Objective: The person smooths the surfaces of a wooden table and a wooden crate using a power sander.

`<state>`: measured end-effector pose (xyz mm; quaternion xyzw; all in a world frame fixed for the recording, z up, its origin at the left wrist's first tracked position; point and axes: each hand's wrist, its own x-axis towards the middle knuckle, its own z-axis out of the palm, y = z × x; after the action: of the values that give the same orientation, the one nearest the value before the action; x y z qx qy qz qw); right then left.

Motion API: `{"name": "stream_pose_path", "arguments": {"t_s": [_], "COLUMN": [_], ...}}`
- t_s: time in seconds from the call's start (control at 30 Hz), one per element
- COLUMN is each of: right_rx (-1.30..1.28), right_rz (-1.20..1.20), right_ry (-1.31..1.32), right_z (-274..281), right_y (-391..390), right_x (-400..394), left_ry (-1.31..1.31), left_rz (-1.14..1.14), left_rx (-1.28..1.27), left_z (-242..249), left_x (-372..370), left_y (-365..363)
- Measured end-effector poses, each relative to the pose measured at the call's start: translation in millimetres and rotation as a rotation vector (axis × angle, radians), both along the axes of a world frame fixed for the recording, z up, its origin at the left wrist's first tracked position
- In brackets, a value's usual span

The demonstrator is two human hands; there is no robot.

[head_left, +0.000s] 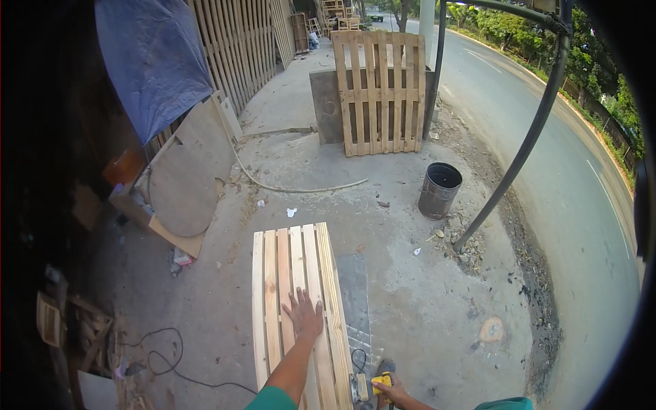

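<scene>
We see a wooden pallet (295, 301) lying flat on the concrete ground (410, 287), near us and in the middle of the scene. Its boards are long and thin. They run from near to far, so the long way of the pallet points away from us. We can read no words or labels on it.

Our left hand (304, 316) lies flat on the boards with the fingers spread wide. It holds nothing. It just presses on the wood.

Our right hand (391, 392) is low and near, just to the right of the pallet. It is closed around a yellow tool (380, 381). The tool is small here and partly hidden, so we cannot tell if it has a name on it. A black cord (171, 365) snakes on the ground to the left.

Far off, another pallet (380, 92) stands up on its edge. A dark metal bucket (439, 190) sits on the right, near a slanted pole (519, 150). A blue tarp (154, 58) hangs on the far left. A road (560, 137) runs along the right.
</scene>
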<state>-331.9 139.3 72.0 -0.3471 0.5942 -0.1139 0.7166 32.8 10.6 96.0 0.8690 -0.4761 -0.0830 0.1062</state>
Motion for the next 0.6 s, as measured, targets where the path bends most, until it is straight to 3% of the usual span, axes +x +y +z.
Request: {"name": "stream_pose_path", "arguments": {"t_s": [0.07, 0.17, 0.23, 0.27, 0.33, 0.4, 0.6], "right_rx": [0.114, 0.173, 0.161, 0.028, 0.058, -0.167, -0.407], "right_rz": [0.048, -0.019, -0.029, -0.103, -0.065, -0.118, -0.007], "right_ry": [0.039, 0.042, -0.017, -0.025, -0.039, -0.088, -0.087], "right_z": [1, 31, 21, -11, 14, -19, 8], "right_y": [27, 8, -40, -56, -130, -192, -407], "right_x": [-14, -1, 15, 25, 63, 104, 219], "left_ry": [-0.078, -0.117, -0.153, -0.129, -0.110, -0.075, -0.047], "left_rz": [0.023, 0.028, 0.016, 0.024, 0.026, 0.018, 0.018], "left_rx": [0.096, 0.160, 0.123, 0.163, 0.148, 0.201, 0.248], "left_z": [10, 6, 5, 5, 7, 13, 15], "left_x": [4, 2, -5, -6, -6, -9, -3], "left_y": [-23, -30, -36, -40, -42, -41, -50]}}
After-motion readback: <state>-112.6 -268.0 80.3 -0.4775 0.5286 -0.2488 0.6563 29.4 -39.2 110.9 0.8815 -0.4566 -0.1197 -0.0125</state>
